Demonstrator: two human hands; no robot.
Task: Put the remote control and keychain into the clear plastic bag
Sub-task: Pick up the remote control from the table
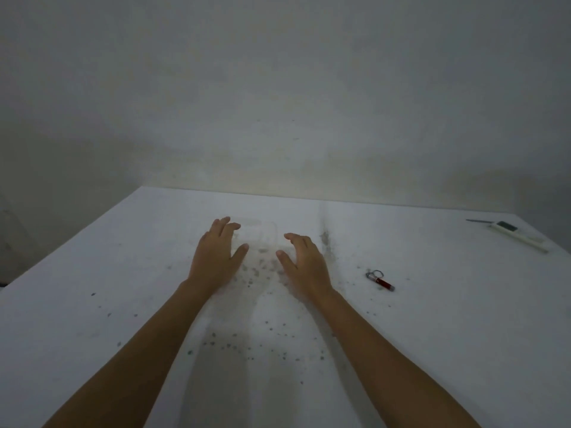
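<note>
Clear plastic bag [262, 239] faint, flat between splayed, empty left hand [216, 254] and right hand [304, 261]; red keychain [380, 280] right of them, white remote control [519, 236] farther right.

Single head cam, wide-angle, fwd and down over white table [123, 273], wall behind.

White table [123, 273], dark specks across middle; bare grey wall [278, 88] behind.

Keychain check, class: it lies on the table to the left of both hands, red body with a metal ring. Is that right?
Not quite. The head view shows the keychain on the table right of both hands, beyond the right hand. The red body and metal ring are correct.
</note>
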